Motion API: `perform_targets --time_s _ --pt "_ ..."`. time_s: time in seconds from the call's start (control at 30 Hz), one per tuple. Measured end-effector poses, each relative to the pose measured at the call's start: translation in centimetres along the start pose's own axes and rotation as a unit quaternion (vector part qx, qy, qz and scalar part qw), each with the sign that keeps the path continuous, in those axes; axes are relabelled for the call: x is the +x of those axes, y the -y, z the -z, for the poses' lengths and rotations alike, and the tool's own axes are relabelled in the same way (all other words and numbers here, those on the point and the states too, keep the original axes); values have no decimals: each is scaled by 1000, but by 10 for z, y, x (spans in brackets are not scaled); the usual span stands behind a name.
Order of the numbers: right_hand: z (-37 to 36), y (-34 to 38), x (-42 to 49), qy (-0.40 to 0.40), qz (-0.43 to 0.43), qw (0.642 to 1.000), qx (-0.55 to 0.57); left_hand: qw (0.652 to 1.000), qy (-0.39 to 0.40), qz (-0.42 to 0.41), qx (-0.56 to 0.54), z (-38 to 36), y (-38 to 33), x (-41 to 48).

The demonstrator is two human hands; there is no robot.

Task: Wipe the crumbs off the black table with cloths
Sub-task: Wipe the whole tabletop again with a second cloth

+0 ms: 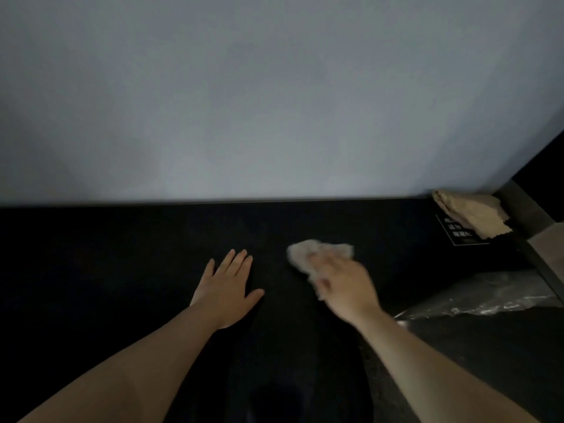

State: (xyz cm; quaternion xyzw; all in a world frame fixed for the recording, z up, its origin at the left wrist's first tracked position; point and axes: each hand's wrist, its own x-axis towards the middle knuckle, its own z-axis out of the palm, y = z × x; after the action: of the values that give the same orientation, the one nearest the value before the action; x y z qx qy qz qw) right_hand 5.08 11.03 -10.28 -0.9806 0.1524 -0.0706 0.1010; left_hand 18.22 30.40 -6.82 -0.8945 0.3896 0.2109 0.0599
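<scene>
The black table (122, 254) fills the lower half of the view and runs up to a pale wall. My right hand (345, 288) presses flat on a crumpled beige cloth (305, 253) near the table's middle right; the hand is blurred. My left hand (227, 285) rests palm down on the bare table with straight, spread fingers, a little left of the cloth. A second beige cloth (476, 215) lies folded at the far right corner. The surface is too dark for me to make out any crumbs.
A white-lettered label (457, 233) sits on the table under the second cloth. A clear plastic sheet or bag (488, 297) lies at the right edge. The grey-white wall (274, 102) bounds the table's far side.
</scene>
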Motion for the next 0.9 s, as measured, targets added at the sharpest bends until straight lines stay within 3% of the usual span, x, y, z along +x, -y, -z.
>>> perform_targets --time_s 0.1,0.13,0.17,0.23,0.3,0.33,0.37,0.43,0.53,0.6,0.67,0.77,0.83,0.9 --pt "4 -8 12 -14 -290 957 11 1000 16 18 13 -5 23 -8" --pt "3 14 14 6 -300 954 1 999 26 25 6 -7 27 -9" --pt "0 43 13 19 -262 965 -18 999 33 28 0 -9 31 -10" --pt "-8 95 -3 45 -97 994 -5 999 40 24 -6 -12 33 -11" --pt "-5 98 -10 84 47 995 38 999 36 15 -10 -14 34 -12" --pt "-3 84 -6 81 75 994 22 999 33 12 -10 -14 35 -14" --pt "-3 62 -1 45 60 997 -3 999 32 10 -10 -14 36 -15" --pt "-1 13 11 -15 -97 994 -42 999 34 8 -11 -15 37 -17" --pt "0 1 15 6 -282 959 -8 999 31 12 -12 -16 36 -18" --pt "-6 43 13 0 -249 968 -29 999 34 13 -14 -14 35 -17" --pt "-16 93 -1 -16 -97 995 -27 999 39 9 -17 -13 36 -16" --pt "-8 105 -8 68 99 992 24 999 41 8 -19 -11 37 -17" --pt "-4 65 13 55 83 995 -28 999 44 10 -18 -10 37 -17" --pt "-2 23 35 24 -107 993 -33 999 45 10 -18 -11 37 -16"
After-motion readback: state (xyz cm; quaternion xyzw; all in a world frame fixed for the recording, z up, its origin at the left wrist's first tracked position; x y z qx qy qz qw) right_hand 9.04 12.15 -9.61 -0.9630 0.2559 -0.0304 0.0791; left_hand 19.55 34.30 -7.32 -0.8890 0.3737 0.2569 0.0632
